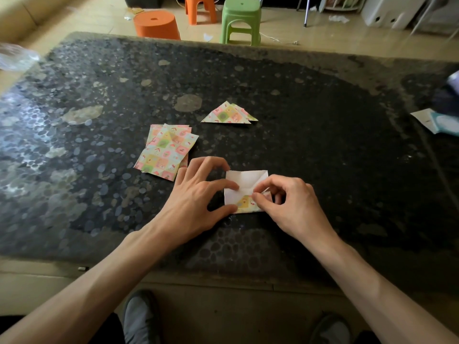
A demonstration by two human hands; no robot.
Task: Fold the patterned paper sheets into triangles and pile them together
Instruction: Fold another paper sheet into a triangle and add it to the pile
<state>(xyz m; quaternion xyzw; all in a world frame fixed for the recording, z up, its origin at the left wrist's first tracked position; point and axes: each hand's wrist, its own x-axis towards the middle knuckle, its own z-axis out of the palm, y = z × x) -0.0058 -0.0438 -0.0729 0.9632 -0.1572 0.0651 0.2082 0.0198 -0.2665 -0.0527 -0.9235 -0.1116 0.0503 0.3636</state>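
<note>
A small paper sheet (244,182) lies white side up on the dark table (323,145), near the front edge. Its lower right corner is turned over and shows the coloured pattern. My right hand (290,204) pinches that turned corner between thumb and forefinger. My left hand (198,197) presses the sheet's left edge with thumb and forefinger tips. A stack of several flat patterned sheets (165,151) lies to the left of my hands. Further back sits a small pile of folded patterned triangles (229,114).
Orange stools (156,24) and a green stool (241,19) stand on the floor beyond the table's far edge. Papers and a blurred dark object (439,117) lie at the table's right edge. A clear plastic item (17,58) sits at the far left.
</note>
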